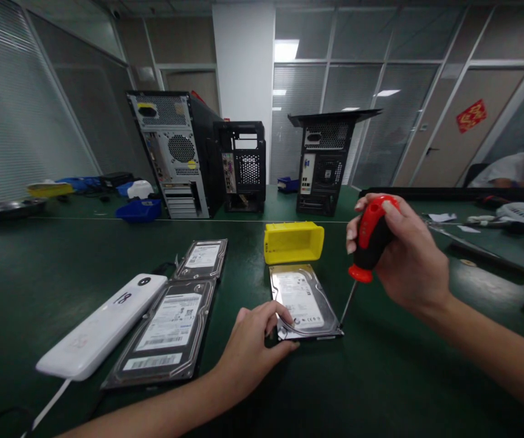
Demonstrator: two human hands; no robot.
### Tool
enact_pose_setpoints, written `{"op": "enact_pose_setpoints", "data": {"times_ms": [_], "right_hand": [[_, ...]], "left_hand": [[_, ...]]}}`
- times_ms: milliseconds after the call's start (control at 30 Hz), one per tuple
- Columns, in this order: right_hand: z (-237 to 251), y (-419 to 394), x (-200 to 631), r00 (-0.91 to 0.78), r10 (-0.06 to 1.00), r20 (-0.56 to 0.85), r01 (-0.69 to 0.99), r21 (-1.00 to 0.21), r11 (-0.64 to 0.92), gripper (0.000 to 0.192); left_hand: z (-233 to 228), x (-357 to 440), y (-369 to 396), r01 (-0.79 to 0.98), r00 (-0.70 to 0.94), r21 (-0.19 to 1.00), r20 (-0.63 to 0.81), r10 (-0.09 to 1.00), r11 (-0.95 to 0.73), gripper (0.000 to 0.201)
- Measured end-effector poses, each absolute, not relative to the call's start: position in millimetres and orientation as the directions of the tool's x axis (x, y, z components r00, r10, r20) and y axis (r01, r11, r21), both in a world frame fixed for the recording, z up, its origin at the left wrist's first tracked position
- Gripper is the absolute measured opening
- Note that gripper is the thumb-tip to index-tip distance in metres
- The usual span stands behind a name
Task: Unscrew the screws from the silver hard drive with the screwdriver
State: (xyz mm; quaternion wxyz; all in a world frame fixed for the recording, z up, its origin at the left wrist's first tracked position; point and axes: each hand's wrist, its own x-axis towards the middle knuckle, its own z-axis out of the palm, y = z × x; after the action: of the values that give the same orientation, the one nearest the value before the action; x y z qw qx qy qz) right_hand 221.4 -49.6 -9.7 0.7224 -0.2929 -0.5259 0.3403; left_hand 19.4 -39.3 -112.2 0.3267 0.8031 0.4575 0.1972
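A hard drive (299, 299) lies label up on the green table. My left hand (262, 331) grips its near left corner, with the thumb at the near edge and fingers on top. My right hand (408, 255) is wrapped round the red and black handle of a screwdriver (366, 246). The screwdriver's tip meets the drive's near right corner; the screw there is too small to make out. Just behind the drive, a yellow bin (293, 242) lies on its side, its opening facing me.
Left of my hands lie two more hard drives (166, 322) and a white power bank (102, 328) marked 18, with a cable. Computer cases (182, 152) stand at the back. A blue bin (138, 210) is at the left. A person (512, 164) sits at the far right, beyond scattered parts.
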Motion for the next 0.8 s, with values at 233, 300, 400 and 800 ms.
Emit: {"op": "enact_pose_setpoints", "data": {"times_ms": [233,300,400,800], "right_hand": [[-15.9,-45.0,221.1,0.188,0.814,0.549,-0.235,-0.78,0.58,0.026],[-16.2,-44.6,219.9,0.209,0.804,0.557,-0.203,-0.78,0.592,0.018],[-14.6,-46.2,217.9,0.202,0.801,0.564,-0.14,-0.793,0.594,0.019],[-12.4,-51.2,217.4,0.153,0.85,0.505,-0.251,-0.812,0.527,0.028]], "left_hand": [[-109.1,19.7,-40.7,0.616,0.5,0.704,0.0,0.866,-0.355,0.021],[-108.8,19.8,-40.8,0.613,0.502,0.701,0.011,0.865,-0.365,0.021],[-108.8,19.4,-41.1,0.616,0.501,0.697,0.01,0.865,-0.365,0.021],[-109.1,19.8,-40.5,0.612,0.502,0.701,0.014,0.865,-0.367,0.021]]}}
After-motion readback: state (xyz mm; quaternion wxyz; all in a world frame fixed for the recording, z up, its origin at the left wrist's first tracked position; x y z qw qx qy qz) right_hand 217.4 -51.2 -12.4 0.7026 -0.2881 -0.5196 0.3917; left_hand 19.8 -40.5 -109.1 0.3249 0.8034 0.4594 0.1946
